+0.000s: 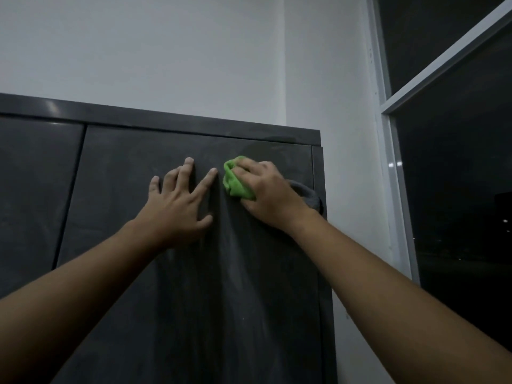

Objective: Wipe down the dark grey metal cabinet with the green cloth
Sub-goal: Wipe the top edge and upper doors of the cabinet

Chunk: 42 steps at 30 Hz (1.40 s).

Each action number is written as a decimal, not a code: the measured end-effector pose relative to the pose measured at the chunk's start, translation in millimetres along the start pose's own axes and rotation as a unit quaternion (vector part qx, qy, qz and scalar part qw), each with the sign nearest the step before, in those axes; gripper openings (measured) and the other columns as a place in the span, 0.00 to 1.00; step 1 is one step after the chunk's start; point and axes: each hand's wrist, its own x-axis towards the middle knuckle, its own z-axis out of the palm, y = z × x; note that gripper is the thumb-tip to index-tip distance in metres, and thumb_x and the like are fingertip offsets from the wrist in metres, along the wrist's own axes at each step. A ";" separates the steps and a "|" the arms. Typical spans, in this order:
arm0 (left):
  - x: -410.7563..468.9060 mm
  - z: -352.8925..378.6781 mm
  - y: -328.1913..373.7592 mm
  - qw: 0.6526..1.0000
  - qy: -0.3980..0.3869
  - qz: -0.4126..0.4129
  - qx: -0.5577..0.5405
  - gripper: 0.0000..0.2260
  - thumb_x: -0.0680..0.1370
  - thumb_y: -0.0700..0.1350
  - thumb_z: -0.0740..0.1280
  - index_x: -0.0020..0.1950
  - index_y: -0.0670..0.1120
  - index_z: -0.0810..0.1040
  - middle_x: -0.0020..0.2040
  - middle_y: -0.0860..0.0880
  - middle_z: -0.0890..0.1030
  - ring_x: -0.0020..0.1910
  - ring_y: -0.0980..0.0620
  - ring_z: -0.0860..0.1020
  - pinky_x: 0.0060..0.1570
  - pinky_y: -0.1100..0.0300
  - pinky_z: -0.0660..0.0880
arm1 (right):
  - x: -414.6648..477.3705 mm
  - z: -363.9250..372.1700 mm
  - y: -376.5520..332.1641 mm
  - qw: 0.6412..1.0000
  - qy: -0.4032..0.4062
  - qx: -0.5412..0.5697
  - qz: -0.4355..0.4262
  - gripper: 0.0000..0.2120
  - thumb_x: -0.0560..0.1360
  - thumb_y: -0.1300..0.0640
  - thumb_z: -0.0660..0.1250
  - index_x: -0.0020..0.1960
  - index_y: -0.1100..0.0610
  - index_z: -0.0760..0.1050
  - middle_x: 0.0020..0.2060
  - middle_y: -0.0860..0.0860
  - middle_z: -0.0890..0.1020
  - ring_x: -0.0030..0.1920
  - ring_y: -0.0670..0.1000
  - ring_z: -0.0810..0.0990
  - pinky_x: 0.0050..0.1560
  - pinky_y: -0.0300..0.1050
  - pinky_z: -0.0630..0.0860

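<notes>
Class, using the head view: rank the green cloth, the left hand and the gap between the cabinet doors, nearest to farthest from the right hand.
1. green cloth, held in the right hand.
2. left hand, just to its left.
3. door gap, far left.

Both arms raised and stretched forward, forearms bare. Left hand has its fingers splayed and straight, palm flat against the cabinet door. Right hand sits just to its right, back of hand outward, fingers curled over the bunched green cloth, pressing it on the same door. Hands near, not touching.
</notes>
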 end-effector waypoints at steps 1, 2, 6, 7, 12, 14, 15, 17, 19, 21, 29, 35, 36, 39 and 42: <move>-0.3 0.9 -0.2 1.000 0.003 0.001 0.003 0.40 0.79 0.65 0.56 0.77 0.60 0.29 0.79 0.44 0.32 0.78 0.41 0.40 0.76 0.37 0.45 | -4.4 -0.8 4.3 0.999 -0.022 0.006 -0.028 0.29 0.76 0.59 0.71 0.75 0.58 0.69 0.75 0.54 0.69 0.65 0.62 0.70 0.67 0.59 0.70; -0.6 1.5 0.0 1.000 0.006 0.003 0.003 0.40 0.78 0.65 0.56 0.77 0.60 0.29 0.79 0.44 0.33 0.78 0.41 0.40 0.76 0.37 0.45 | -8.1 -2.3 9.0 0.998 -0.038 0.010 -0.049 0.28 0.76 0.60 0.71 0.75 0.57 0.70 0.75 0.54 0.70 0.65 0.61 0.70 0.67 0.57 0.70; 1.5 0.4 -0.3 1.000 0.017 0.007 -0.001 0.41 0.78 0.66 0.58 0.78 0.60 0.31 0.80 0.43 0.37 0.79 0.41 0.42 0.76 0.38 0.47 | -6.7 -7.0 33.6 0.994 0.101 0.022 0.017 0.24 0.73 0.62 0.72 0.69 0.60 0.76 0.68 0.57 0.77 0.59 0.64 0.78 0.64 0.56 0.74; 2.2 -0.4 -1.1 1.000 0.019 0.008 0.003 0.42 0.77 0.66 0.58 0.78 0.60 0.31 0.80 0.43 0.37 0.79 0.41 0.42 0.76 0.38 0.47 | -1.1 -10.5 40.6 0.983 0.163 0.033 0.079 0.25 0.73 0.62 0.72 0.69 0.61 0.76 0.66 0.58 0.78 0.58 0.65 0.78 0.64 0.55 0.74; 3.0 -2.2 -3.3 0.999 0.030 0.016 0.025 0.42 0.77 0.67 0.58 0.78 0.60 0.32 0.80 0.42 0.41 0.78 0.41 0.45 0.76 0.41 0.46 | 34.1 -23.0 35.1 0.926 0.177 0.034 0.332 0.28 0.79 0.49 0.64 0.74 0.62 0.67 0.74 0.58 0.65 0.67 0.64 0.66 0.68 0.51 0.64; 3.9 -2.3 -4.5 0.999 0.033 0.020 0.027 0.42 0.77 0.67 0.58 0.78 0.60 0.33 0.80 0.42 0.41 0.78 0.41 0.45 0.76 0.42 0.45 | 47.1 -17.4 20.3 0.927 0.168 0.036 0.333 0.32 0.78 0.46 0.61 0.75 0.65 0.64 0.76 0.58 0.60 0.69 0.63 0.62 0.70 0.54 0.62; 4.2 -2.3 -5.1 0.999 0.032 0.022 0.027 0.42 0.77 0.67 0.58 0.78 0.60 0.32 0.80 0.42 0.41 0.78 0.41 0.45 0.76 0.42 0.44 | 53.5 -14.3 13.2 0.931 0.166 0.045 0.323 0.31 0.78 0.48 0.60 0.75 0.65 0.63 0.77 0.58 0.59 0.70 0.63 0.60 0.71 0.55 0.60; 4.8 -0.7 -5.6 0.999 0.035 0.023 0.026 0.42 0.77 0.67 0.58 0.78 0.60 0.32 0.80 0.42 0.41 0.78 0.41 0.45 0.76 0.42 0.44 | 66.4 -8.9 1.0 0.941 0.155 0.061 0.295 0.29 0.80 0.52 0.57 0.77 0.66 0.61 0.78 0.59 0.58 0.71 0.63 0.59 0.73 0.56 0.59; 4.8 1.0 -4.7 0.998 0.043 0.028 0.028 0.42 0.77 0.67 0.59 0.78 0.59 0.33 0.80 0.41 0.42 0.78 0.41 0.46 0.76 0.42 0.44 | 78.1 -3.5 -12.7 0.955 0.135 0.052 0.260 0.28 0.82 0.54 0.55 0.78 0.65 0.60 0.79 0.60 0.57 0.71 0.64 0.59 0.74 0.55 0.58; 4.5 4.5 -7.0 0.998 0.054 0.040 0.015 0.43 0.76 0.67 0.59 0.79 0.55 0.34 0.80 0.41 0.44 0.78 0.40 0.48 0.76 0.42 0.44 | 88.3 1.7 -29.8 0.966 0.108 0.037 0.230 0.28 0.81 0.56 0.56 0.79 0.64 0.58 0.79 0.60 0.56 0.71 0.65 0.60 0.73 0.55 0.59; -3.1 -0.9 -65.8 0.922 0.299 0.013 -0.247 0.19 0.74 0.44 0.66 0.64 0.44 0.68 0.60 0.44 0.72 0.62 0.44 0.67 0.57 0.54 0.65 | 124.5 20.3 -74.8 0.990 0.032 0.015 0.135 0.27 0.81 0.53 0.58 0.79 0.59 0.61 0.80 0.57 0.59 0.74 0.64 0.62 0.71 0.57 0.62; 15.4 -34.8 -87.3 0.887 0.353 -0.040 -0.295 0.13 0.75 0.36 0.63 0.59 0.43 0.78 0.55 0.46 0.79 0.57 0.47 0.74 0.52 0.60 0.66 | 135.2 31.0 -112.5 0.990 0.003 0.067 0.125 0.29 0.81 0.51 0.60 0.80 0.55 0.59 0.81 0.53 0.55 0.75 0.63 0.56 0.75 0.62 0.58; 17.3 -38.9 -90.3 0.881 0.353 -0.046 -0.313 0.13 0.75 0.35 0.63 0.58 0.43 0.80 0.52 0.47 0.81 0.53 0.49 0.77 0.50 0.60 0.69 | 135.4 30.4 -119.3 0.987 -0.010 0.089 0.134 0.31 0.81 0.50 0.59 0.81 0.55 0.57 0.82 0.53 0.53 0.75 0.63 0.54 0.75 0.62 0.56; 16.9 -48.2 -96.4 0.858 0.344 -0.063 -0.376 0.15 0.74 0.36 0.63 0.56 0.43 0.83 0.47 0.50 0.84 0.46 0.54 0.82 0.49 0.61 0.77 | 135.3 24.5 -132.2 0.968 -0.054 0.181 0.166 0.40 0.74 0.46 0.58 0.82 0.53 0.50 0.82 0.53 0.48 0.78 0.62 0.47 0.77 0.62 0.49; 14.5 -52.0 -94.8 0.857 0.343 -0.044 -0.383 0.12 0.78 0.40 0.63 0.57 0.45 0.84 0.44 0.52 0.84 0.42 0.55 0.82 0.46 0.61 0.79 | 131.9 14.8 -131.4 0.910 -0.071 0.363 0.189 0.46 0.72 0.51 0.65 0.82 0.44 0.42 0.79 0.60 0.54 0.76 0.64 0.57 0.76 0.60 0.58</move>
